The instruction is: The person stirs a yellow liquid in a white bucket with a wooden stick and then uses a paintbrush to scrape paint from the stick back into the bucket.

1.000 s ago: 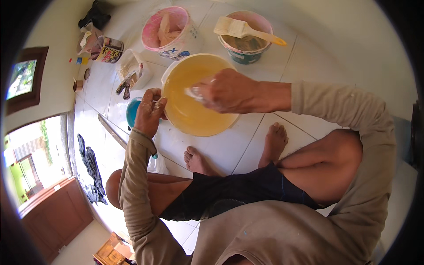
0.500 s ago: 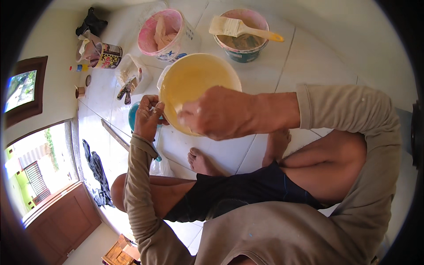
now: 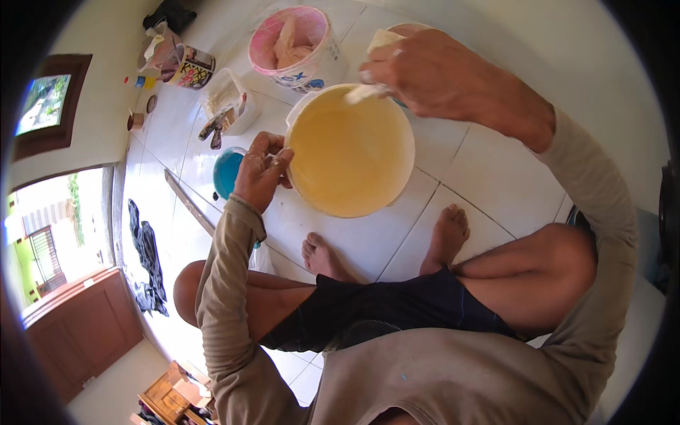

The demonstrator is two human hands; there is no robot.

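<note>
Yellow paint fills our round white plastic bucket (image 3: 350, 152); left hand (image 3: 261, 172) fingers clamped on its rim, right hand (image 3: 432, 71) fingers pinching a pale scraper (image 3: 363, 92); best steady the rim firmly.

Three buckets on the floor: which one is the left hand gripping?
The yellow bucket, nearest the feet: the left hand grips its rim. The pink bucket stands farther off untouched; the third is mostly hidden behind the right hand.

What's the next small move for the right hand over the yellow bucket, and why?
Probably lower the pale tool into the yellow paint. The right hand holds it above the far rim of the bucket, with its tip clear of the paint, while the left hand grips the near rim, steadying it.
</note>
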